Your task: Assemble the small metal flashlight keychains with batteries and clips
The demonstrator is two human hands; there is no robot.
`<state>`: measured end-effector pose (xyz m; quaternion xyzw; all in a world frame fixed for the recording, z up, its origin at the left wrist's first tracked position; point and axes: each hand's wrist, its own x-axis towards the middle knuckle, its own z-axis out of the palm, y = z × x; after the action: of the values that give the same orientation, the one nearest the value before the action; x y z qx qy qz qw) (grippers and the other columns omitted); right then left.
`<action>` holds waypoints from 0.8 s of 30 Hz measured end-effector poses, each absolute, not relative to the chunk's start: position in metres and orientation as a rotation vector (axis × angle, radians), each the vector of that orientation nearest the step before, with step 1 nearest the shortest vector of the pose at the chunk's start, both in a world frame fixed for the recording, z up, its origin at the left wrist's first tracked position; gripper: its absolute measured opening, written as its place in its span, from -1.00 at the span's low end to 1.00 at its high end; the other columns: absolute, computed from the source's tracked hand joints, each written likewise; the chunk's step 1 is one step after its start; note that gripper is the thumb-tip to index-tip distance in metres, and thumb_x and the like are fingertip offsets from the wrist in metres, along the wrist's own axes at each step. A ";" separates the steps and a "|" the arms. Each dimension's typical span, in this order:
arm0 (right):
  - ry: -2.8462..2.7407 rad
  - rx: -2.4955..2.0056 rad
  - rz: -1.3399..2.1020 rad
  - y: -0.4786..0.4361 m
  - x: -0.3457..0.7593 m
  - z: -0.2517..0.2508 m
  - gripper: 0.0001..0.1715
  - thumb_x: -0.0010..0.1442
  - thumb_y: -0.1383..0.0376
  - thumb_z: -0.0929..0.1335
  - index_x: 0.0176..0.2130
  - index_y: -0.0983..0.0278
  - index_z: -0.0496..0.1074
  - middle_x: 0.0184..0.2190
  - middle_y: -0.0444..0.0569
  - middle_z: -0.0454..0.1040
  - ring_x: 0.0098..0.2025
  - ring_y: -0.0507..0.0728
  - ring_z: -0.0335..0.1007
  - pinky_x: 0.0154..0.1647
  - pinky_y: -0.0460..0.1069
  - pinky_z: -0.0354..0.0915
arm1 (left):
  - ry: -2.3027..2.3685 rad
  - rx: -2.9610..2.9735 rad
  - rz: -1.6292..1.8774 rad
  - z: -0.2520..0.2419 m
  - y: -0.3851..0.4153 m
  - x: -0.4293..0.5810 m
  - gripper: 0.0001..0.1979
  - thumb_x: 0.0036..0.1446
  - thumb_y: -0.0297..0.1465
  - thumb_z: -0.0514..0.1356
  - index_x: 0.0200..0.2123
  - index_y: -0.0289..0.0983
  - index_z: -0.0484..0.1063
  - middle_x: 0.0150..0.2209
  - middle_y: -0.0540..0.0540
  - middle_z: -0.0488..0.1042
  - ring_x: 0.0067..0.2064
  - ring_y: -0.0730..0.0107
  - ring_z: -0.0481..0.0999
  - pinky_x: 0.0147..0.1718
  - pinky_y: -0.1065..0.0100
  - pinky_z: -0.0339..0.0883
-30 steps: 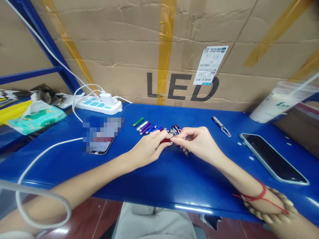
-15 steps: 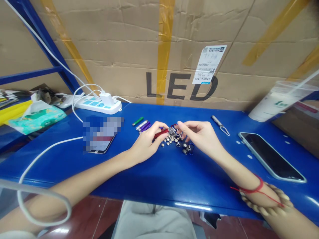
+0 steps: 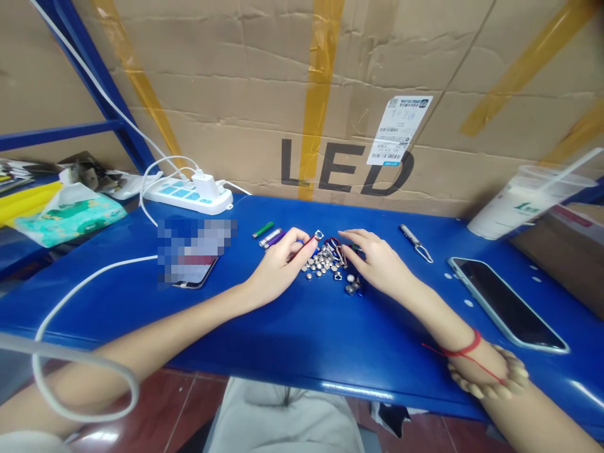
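My left hand (image 3: 274,270) is closed around a slim red metal tube (image 3: 309,242), which looks like a mini flashlight body. A square silver clip (image 3: 319,234) sits at the tube's upper end. Just right of it lies a pile of small silver button cells (image 3: 321,265). Behind the pile are coloured carabiners (image 3: 336,247). My right hand (image 3: 384,264) hovers over their right side, thumb and fingers apart; part of the carabiners is hidden beneath it. Dark metal end pieces (image 3: 352,288) lie below its fingers. Left of my left hand rest purple and silver tubes (image 3: 272,239) and a green one (image 3: 263,229).
A silver flashlight with a carabiner (image 3: 415,241) lies at right, near a phone (image 3: 509,305) and a plastic cup (image 3: 507,204). At left are another phone (image 3: 195,264), a power strip (image 3: 189,195) and a white cable (image 3: 89,283). A large cardboard box (image 3: 245,94) stands behind.
My right hand has moved away from the red tube, to the right and over the carabiners. The tube's clip end now shows, tilted up in my left hand.
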<state>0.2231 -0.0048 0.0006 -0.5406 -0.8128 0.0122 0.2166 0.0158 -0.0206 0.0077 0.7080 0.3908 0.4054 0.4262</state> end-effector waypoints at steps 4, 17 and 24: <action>-2.376 -1.409 0.145 -0.001 0.224 -0.009 -0.51 0.30 0.17 0.14 0.17 0.23 0.18 0.19 0.12 0.21 0.22 0.25 0.08 0.13 0.25 0.08 | 0.984 1.765 0.999 0.011 -0.023 0.016 -0.75 0.23 -0.19 -0.02 -0.37 -0.25 0.18 -0.60 0.13 0.10 -0.56 0.56 0.09 -0.54 0.48 0.00; -2.219 -1.285 0.136 0.001 0.224 0.005 -0.82 0.12 0.38 0.32 -0.30 0.27 0.53 -0.34 0.00 0.56 -0.31 0.14 0.46 -0.22 0.04 0.32 | 0.978 1.723 0.973 0.017 -0.026 0.016 -0.76 0.25 -0.22 -0.06 -0.40 -0.24 0.14 -0.60 0.13 0.11 -0.54 0.54 0.11 -0.53 0.47 0.01; -1.714 -1.188 0.659 -0.011 0.214 0.016 -0.59 0.03 0.14 0.40 -0.13 0.29 0.49 -0.35 0.00 0.56 -0.35 0.09 0.47 -0.30 0.00 0.39 | 0.951 1.743 0.930 0.013 -0.024 0.018 -0.59 0.29 -0.15 -0.23 -0.52 -0.25 0.09 -0.61 0.08 0.19 -0.52 0.50 0.18 -0.46 0.41 0.09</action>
<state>0.2138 -0.0110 0.0160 -0.4824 -0.6962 0.2678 0.4593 0.0178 -0.0242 0.0135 0.7073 0.3857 0.3772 0.4569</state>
